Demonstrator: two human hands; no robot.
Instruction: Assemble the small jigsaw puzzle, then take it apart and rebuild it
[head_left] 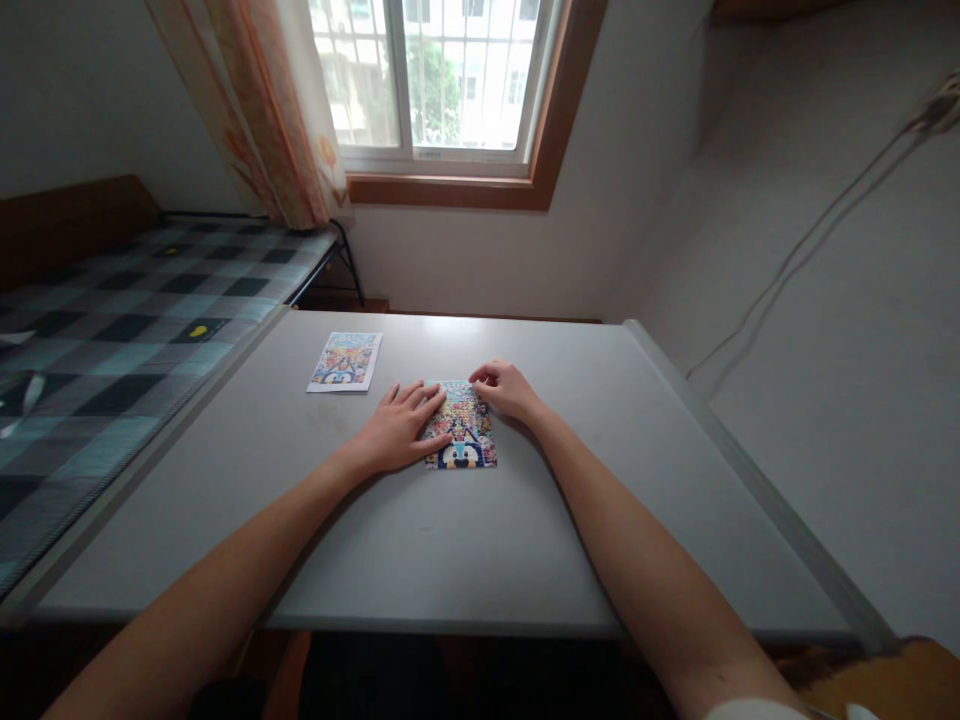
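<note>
A small colourful cartoon jigsaw puzzle lies flat in the middle of the grey table. My left hand rests flat on the puzzle's left edge, fingers stretched out and pointing right. My right hand sits at the puzzle's top right corner with its fingers curled down onto that edge. A matching printed picture card lies on the table to the far left of the puzzle, untouched.
A bed with a checked blue and black cover runs along the table's left side. A window with a curtain is behind the table. A white wall with a cable stands on the right.
</note>
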